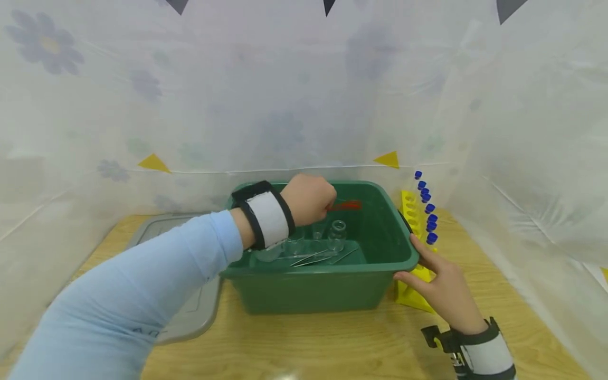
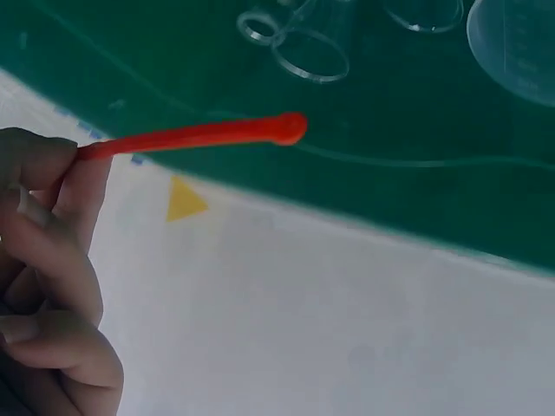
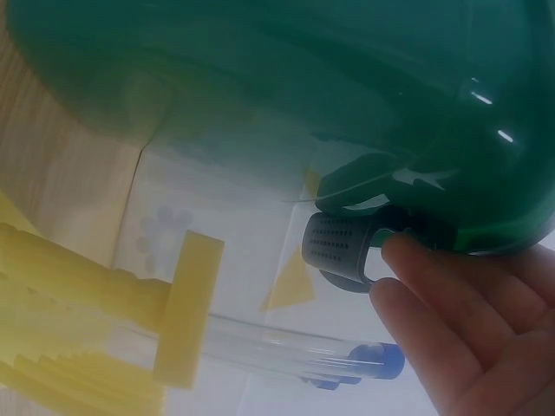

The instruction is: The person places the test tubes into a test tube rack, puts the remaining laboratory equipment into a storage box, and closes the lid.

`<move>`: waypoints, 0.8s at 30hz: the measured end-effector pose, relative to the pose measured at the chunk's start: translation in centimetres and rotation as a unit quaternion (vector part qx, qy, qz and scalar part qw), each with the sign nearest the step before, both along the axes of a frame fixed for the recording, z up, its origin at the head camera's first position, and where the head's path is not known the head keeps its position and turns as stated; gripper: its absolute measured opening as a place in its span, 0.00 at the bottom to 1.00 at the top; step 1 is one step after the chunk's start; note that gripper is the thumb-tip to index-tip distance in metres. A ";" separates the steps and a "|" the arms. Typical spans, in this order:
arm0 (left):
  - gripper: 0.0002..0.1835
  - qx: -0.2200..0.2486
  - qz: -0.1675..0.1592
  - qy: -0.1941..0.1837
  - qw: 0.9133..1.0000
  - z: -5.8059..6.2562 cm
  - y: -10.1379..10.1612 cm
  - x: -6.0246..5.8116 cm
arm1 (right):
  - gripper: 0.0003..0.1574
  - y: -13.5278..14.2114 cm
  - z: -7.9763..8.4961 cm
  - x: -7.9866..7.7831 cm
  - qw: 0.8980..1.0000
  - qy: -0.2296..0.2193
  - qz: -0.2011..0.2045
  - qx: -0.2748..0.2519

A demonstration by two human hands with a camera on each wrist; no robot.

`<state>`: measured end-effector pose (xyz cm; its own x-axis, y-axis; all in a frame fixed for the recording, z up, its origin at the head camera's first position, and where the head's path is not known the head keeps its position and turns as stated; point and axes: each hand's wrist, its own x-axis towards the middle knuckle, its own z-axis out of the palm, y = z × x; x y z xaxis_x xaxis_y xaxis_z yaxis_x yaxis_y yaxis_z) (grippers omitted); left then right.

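My left hand (image 1: 310, 199) reaches over the green tub (image 1: 309, 293). Between thumb and fingertips it pinches a thin red-orange plastic stick (image 2: 204, 134) with a rounded end; its exact kind cannot be told. The stick points right, above the glassware in the tub. At the tub's front right corner is my right hand (image 1: 444, 282), its fingers fairly straight against the right rim and its thumb near the front wall. In the right wrist view its fingertips touch the dark handle (image 3: 334, 241) on the tub's side.
Inside the tub are a small glass bottle (image 1: 337, 235), other clear vessels and thin metal tools (image 1: 313, 259). A yellow rack (image 1: 412, 295) of blue-capped tubes (image 1: 431, 238) stands close on the right. A grey lid (image 1: 195, 316) lies left, partly under my sleeve.
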<state>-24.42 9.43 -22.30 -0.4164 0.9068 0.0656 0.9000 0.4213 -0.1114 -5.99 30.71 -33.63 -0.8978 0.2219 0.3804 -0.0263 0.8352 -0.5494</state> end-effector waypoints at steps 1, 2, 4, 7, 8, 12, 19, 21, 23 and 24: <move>0.05 -0.011 -0.001 -0.002 1.000 -0.4 0.4 -0.1 | 0.47 -0.1 0.1 0.2 1.000 0.000 -0.003 0.001; 0.05 -0.021 -0.003 -0.002 1.000 -0.8 0.7 -0.2 | 0.47 -0.2 0.1 0.3 1.000 0.000 -0.004 0.002; 0.05 -0.037 -0.002 -0.003 0.999 -1.7 1.3 -0.5 | 0.47 -0.4 0.2 0.6 1.000 0.001 -0.005 0.002; 0.08 -0.060 0.004 -0.009 0.998 -3.0 1.9 -0.8 | 0.47 -0.7 0.3 0.9 1.000 0.001 -0.005 -0.001; 0.10 -0.068 0.004 -0.009 0.998 -3.6 2.1 -0.9 | 0.47 -0.8 0.4 1.0 1.000 0.002 -0.004 -0.002; 0.17 -0.103 0.001 -0.019 0.994 -5.5 2.6 -1.0 | 0.47 -1.5 0.7 1.5 1.000 0.001 -0.006 -0.001; 0.18 -0.148 -0.010 -0.049 0.988 -8.9 2.3 -0.8 | 0.47 -2.6 1.1 2.3 1.000 0.005 -0.011 -0.004; 0.18 -0.156 -0.007 -0.060 0.986 -9.8 1.9 -1.1 | 0.47 -2.8 1.1 2.2 1.000 0.007 -0.006 -0.003; 0.15 -0.162 0.001 -0.070 0.984 -10.6 1.4 -1.5 | 0.48 -3.0 1.1 2.0 1.000 0.009 -0.003 -0.001; 0.14 -0.166 0.005 -0.074 0.983 -11.0 1.2 -1.6 | 0.48 -3.1 1.1 2.0 1.000 0.012 -0.002 0.001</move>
<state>-26.04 10.59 -33.27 -0.4079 0.8641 -0.2950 0.9128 0.3923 -0.1131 -4.03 27.60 -32.55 -0.8880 0.2247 0.4013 -0.0360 0.8360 -0.5476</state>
